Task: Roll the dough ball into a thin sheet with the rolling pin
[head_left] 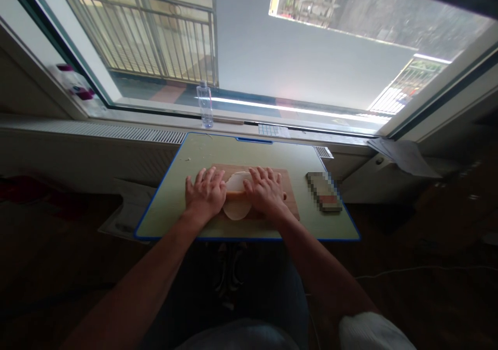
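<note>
A flat, pale round of dough [238, 211] lies on a wooden cutting board [292, 205]. Across the dough runs a wooden rolling pin [235, 196], with only its middle visible between my hands. My left hand [206, 190] rests palm down over the pin's left end, its fingers stretched forward and apart. Over the right end lies my right hand [266, 189], also palm down with fingers extended. Both palms hide the pin's ends, and neither hand's fingers wrap round it.
The board sits on a small blue-edged table [163, 210]. A blurred-out flat object [324, 192] lies on its right side. Beyond, a clear plastic bottle [204, 105] stands on the windowsill. Papers [404, 155] lie at the right, and a radiator grille [148, 135] runs behind the table.
</note>
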The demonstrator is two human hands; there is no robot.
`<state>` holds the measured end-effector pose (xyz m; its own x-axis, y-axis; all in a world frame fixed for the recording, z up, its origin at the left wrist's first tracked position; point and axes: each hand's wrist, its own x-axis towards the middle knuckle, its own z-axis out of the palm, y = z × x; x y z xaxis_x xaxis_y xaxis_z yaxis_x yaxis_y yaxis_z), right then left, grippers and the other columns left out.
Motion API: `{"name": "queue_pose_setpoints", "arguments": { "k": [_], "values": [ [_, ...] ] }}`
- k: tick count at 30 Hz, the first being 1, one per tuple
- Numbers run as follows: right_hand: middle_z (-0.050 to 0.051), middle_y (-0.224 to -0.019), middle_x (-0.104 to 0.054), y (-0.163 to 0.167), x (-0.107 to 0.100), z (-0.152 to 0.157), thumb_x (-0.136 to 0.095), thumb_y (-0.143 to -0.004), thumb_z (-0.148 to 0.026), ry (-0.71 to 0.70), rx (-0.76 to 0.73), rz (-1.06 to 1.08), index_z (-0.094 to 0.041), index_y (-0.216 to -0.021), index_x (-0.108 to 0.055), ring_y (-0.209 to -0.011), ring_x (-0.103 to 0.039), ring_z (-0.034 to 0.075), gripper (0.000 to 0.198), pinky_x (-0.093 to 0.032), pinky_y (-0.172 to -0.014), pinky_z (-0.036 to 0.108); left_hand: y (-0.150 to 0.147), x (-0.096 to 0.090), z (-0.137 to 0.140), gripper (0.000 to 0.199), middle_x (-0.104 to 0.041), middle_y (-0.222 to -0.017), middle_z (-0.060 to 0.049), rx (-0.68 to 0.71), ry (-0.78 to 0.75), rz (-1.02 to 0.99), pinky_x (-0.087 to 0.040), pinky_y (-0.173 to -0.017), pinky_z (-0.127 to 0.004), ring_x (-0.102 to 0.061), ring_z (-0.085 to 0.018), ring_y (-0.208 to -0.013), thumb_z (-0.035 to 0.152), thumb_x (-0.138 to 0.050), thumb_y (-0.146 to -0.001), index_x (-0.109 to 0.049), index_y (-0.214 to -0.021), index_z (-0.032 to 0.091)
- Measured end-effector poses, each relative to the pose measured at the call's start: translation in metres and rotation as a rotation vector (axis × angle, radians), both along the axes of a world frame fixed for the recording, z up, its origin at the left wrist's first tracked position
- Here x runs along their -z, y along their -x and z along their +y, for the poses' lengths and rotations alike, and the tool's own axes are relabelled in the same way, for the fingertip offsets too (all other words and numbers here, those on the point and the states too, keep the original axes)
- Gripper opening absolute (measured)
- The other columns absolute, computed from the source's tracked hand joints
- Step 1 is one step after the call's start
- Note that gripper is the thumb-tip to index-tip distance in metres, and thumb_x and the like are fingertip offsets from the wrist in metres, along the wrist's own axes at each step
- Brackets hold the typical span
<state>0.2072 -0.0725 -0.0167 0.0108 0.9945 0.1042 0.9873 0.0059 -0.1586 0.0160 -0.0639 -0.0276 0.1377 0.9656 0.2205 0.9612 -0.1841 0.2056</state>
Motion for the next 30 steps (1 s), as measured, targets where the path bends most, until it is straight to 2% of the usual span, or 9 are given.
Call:
{"name": "queue_pose_setpoints", "arguments": {
  "k": [7, 11, 18, 25, 30],
  "values": [
    [0.006, -0.171, -0.045, 0.000, -0.003, 0.016, -0.039, -0.110, -0.059, 0.045, 0.022, 0.017, -0.030, -0.163, -0.051, -0.160, -0.033, 0.036, 0.062, -0.021, -0.131, 0.061, -0.001, -0.005, 0.019, 0.056, -0.049, -0.170, -0.005, -0.004, 0.091, -0.001, -0.025, -0.128, -0.064, -0.040, -0.032, -0.156, 0.042, -0.034, -0.106, -0.059, -0.156, 0.037],
    [0.006, -0.167, -0.051, 0.000, -0.007, 0.019, -0.040, -0.110, -0.060, 0.034, 0.007, 0.021, -0.029, -0.158, -0.057, -0.156, -0.038, 0.035, 0.060, -0.025, -0.129, 0.058, -0.002, -0.009, 0.026, 0.058, -0.049, -0.170, -0.007, 0.007, 0.132, -0.012, -0.026, -0.127, -0.064, -0.040, -0.032, -0.155, 0.044, -0.032, -0.106, -0.059, -0.156, 0.034],
    [0.010, -0.163, -0.055, 0.000, -0.011, 0.027, -0.041, -0.110, -0.060, 0.026, 0.018, 0.035, -0.026, -0.157, -0.057, -0.151, -0.042, 0.036, 0.060, -0.030, -0.126, 0.059, -0.002, -0.006, 0.039, 0.057, -0.051, -0.168, -0.010, 0.018, 0.137, -0.030, -0.028, -0.126, -0.065, -0.042, -0.034, -0.153, 0.045, -0.032, -0.105, -0.060, -0.153, 0.033],
    [0.011, -0.147, -0.067, 0.001, -0.014, 0.036, -0.043, -0.109, -0.058, 0.025, 0.023, 0.028, -0.027, -0.140, -0.068, -0.140, -0.053, 0.033, 0.050, -0.036, -0.119, 0.053, -0.003, -0.008, 0.049, 0.054, -0.055, -0.163, -0.009, 0.019, 0.122, -0.011, -0.034, -0.122, -0.060, -0.048, -0.033, -0.147, 0.045, -0.033, -0.105, -0.063, -0.149, 0.035],
    [0.014, -0.144, -0.068, 0.000, -0.016, 0.043, -0.043, -0.109, -0.058, 0.049, 0.018, 0.015, -0.024, -0.133, -0.070, -0.137, -0.054, 0.034, 0.049, -0.036, -0.116, 0.052, -0.003, -0.010, 0.058, 0.055, -0.053, -0.164, -0.008, 0.031, 0.159, 0.000, -0.034, -0.122, -0.061, -0.047, -0.034, -0.147, 0.047, -0.033, -0.105, -0.061, -0.150, 0.036]
  ]
}}
